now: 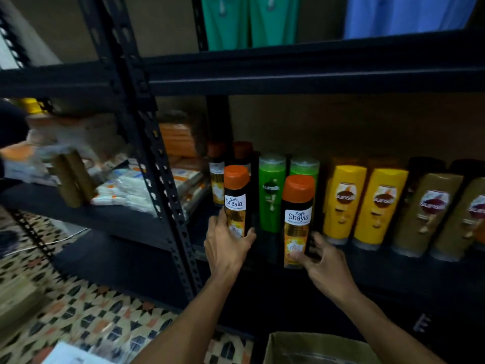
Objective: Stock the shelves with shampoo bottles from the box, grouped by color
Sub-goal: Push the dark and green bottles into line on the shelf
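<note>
Two hands forward: left hand (227, 249) grips left Shayla bottle (236, 195) low, right hand (325, 261) grips right Shayla bottle (298, 214) low.

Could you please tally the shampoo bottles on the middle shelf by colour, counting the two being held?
Orange-capped bottles: 4, one each in left hand and right hand
Green bottles: 2
Yellow bottles: 2
Gold bottles: 2
Total: 10 that show clearly
</note>
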The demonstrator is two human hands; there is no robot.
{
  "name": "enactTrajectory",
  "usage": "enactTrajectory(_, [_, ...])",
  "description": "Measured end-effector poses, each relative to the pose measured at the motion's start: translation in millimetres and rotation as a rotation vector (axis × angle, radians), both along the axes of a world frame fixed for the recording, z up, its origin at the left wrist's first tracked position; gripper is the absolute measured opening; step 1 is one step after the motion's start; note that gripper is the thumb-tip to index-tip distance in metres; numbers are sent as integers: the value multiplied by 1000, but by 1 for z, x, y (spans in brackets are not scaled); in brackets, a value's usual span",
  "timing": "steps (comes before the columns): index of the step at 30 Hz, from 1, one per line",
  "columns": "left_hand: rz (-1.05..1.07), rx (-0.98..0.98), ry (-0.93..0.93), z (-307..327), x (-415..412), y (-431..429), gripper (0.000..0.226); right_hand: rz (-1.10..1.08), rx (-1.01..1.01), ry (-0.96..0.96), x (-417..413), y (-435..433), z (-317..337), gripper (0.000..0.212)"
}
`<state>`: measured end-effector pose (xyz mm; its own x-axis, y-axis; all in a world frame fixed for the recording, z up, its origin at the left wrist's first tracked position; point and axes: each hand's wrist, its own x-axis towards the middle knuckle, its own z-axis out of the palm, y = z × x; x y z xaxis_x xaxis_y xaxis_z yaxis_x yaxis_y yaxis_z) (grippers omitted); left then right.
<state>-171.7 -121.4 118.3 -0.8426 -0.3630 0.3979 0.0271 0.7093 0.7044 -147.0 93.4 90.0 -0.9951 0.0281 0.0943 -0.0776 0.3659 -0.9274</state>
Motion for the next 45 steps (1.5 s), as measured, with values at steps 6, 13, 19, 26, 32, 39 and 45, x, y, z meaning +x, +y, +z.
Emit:
enactTrajectory(6, [22, 37, -37, -1, -44, -46, 53, -31, 15, -6, -32, -69, -14, 79])
enactTrajectory(13, [21, 93, -45, -13, -83, -67, 50, -91, 27, -21, -67, -119, -30, 82])
enactTrajectory(19, [2, 183, -46, -48, -95, -70, 80, -162, 80, 83, -79, -144, -31, 50])
enactTrajectory(26, [-41, 239, -28, -60, -99, -75, 84, -243, 131, 153, -104, -165, -33, 47])
enactTrajectory(32, [-26, 245, -7, -62, -100, -76, 81, -312, 130, 181, -118, -177, -31, 46])
enactTrajectory(39, [-13, 186, -36, -62, -100, -75, 81, -355, 70, 222, -123, -185, -33, 48])
enactTrajectory(45, [9, 184, -44, -58, -96, -72, 82, -371, 67, 211, -125, -187, -34, 46])
